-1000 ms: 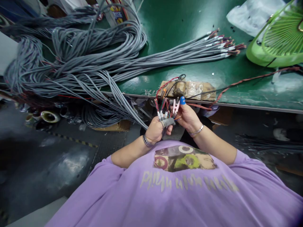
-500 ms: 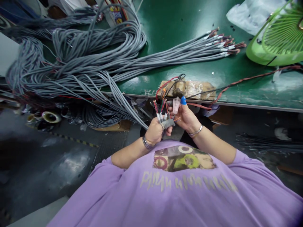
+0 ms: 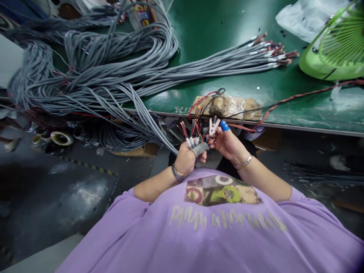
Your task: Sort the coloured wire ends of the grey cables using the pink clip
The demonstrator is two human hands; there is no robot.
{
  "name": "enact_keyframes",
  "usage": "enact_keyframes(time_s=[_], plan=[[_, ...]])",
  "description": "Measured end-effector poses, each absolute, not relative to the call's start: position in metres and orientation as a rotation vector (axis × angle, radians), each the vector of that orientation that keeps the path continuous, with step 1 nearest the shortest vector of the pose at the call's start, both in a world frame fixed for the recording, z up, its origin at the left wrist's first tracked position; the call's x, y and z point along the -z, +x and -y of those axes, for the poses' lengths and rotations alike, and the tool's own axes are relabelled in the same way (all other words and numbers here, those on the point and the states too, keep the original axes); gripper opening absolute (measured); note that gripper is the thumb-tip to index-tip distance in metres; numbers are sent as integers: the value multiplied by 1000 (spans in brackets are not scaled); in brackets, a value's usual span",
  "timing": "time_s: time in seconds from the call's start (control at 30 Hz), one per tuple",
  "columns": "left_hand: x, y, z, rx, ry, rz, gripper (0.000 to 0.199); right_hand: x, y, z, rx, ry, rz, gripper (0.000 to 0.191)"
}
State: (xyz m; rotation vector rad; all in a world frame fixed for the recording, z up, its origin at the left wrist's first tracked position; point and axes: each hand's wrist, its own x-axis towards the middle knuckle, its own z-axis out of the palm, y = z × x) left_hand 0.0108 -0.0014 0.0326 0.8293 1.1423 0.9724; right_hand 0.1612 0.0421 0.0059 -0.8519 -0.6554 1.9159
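My left hand (image 3: pixel 186 157) is closed around several grey cables (image 3: pixel 153 127), whose stripped ends with white bands and thin coloured wires (image 3: pixel 193 131) stick up. A grey wrapped roll (image 3: pixel 200 149) sits at its fingers. Just to the right, my right hand (image 3: pixel 229 144), with blue tape on the thumb, has its fingers bent in at the wire ends; what they pinch is too small to make out. A pale pink clip (image 3: pixel 214 126) shows beside its fingertips, in front of the bench edge.
A large bundle of grey cables (image 3: pixel 113 76) lies over the green bench (image 3: pixel 204 22). A taped wooden block (image 3: pixel 241 107) with red and black wires is at the bench edge. At the right are a green fan (image 3: pixel 318 64) and a clear plastic bag (image 3: pixel 304 21).
My right hand has shifted slightly right and its thumb has tilted lower. The pink clip now shows its two arms spread apart. My left hand keeps its hold on the cables.
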Motion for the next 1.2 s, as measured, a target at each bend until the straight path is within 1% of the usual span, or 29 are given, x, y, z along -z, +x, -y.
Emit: enact_keyframes(time_s=[0.1, 0.2, 0.3, 0.43, 0.53, 0.63, 0.87, 0.93, 1.03, 1.1, 1.2], plan=[[-28, 10, 1, -965, 861, -1154, 47, -5, 165, -33, -1868, -921, 843, 51], [-24, 8, 2, -947, 893, -1160, 47, -7, 165, -27, -1773, -959, 982, 43], [-21, 7, 4, -940, 904, -1156, 47, -9, 164, -25, -1752, -968, 1045, 37], [-19, 7, 5, -961, 905, -1154, 44, -10, 163, -24, -1720, -1001, 1065, 32], [-18, 8, 5, -985, 902, -1172, 44, -9, 158, -20, -1675, -1026, 1045, 25], [-18, 10, 5, -1000, 895, -1173, 43, -5, 149, -17, -1663, -1054, 928, 18], [-17, 9, 11, -926, 928, -1160, 43, 6, 160, -36, -1710, -1080, 341, 20], [-18, 9, 9, -968, 890, -1181, 44, 6, 166, -37, -1831, -1020, 336, 20], [-19, 9, 5, -1022, 844, -1182, 45, 4, 168, -30, -2042, -928, 428, 31], [-20, 10, 3, -1027, 842, -1169, 45, 2, 166, -25, -2066, -899, 517, 35], [-21, 11, 3, -1022, 846, -1170, 45, 1, 164, -21, -1987, -882, 654, 32]])
